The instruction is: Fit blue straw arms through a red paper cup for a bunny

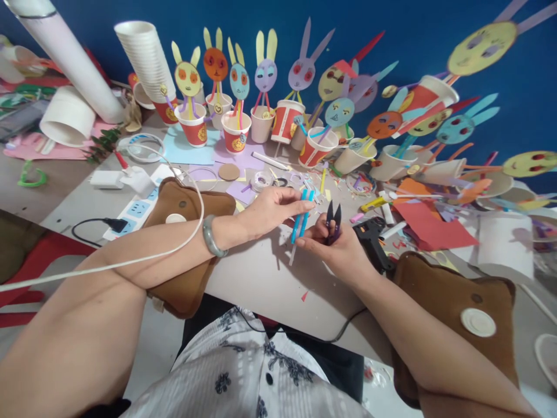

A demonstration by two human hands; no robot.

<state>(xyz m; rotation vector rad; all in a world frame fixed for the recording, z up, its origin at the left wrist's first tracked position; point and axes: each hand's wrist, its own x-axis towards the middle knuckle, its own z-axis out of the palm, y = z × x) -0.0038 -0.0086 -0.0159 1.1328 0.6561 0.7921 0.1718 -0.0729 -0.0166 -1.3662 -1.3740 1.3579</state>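
Strips of narrow, bright-blue material (297, 225), two side by side, sit at the centre of the clock between your hands, a thin whitish stick (292, 255) jutting below them toward seven. Your left hand (276, 210) pinches their upper part from nine o'clock, probably to line the pair up; your right hand (343, 249), at four, brings its thumb to their lower end, though how firmly it presses I cannot tell. Its curled fingers also clasp small, black-bladed snips (335, 227) with a dark purple grip, tips parted and aimed at twelve, likely so the thumb is free without putting the tool down. Just beyond, between three and four, a black glue gun (375, 244) lies within easy reach. Soft brown cushion-like pads (435, 290) lie under your forearms at nine and four, perhaps as padding, while several rabbit-eared paper figures (265, 75), ranged from ten to two, have their legs in red-and-white paper cups (195, 135), presumably for support
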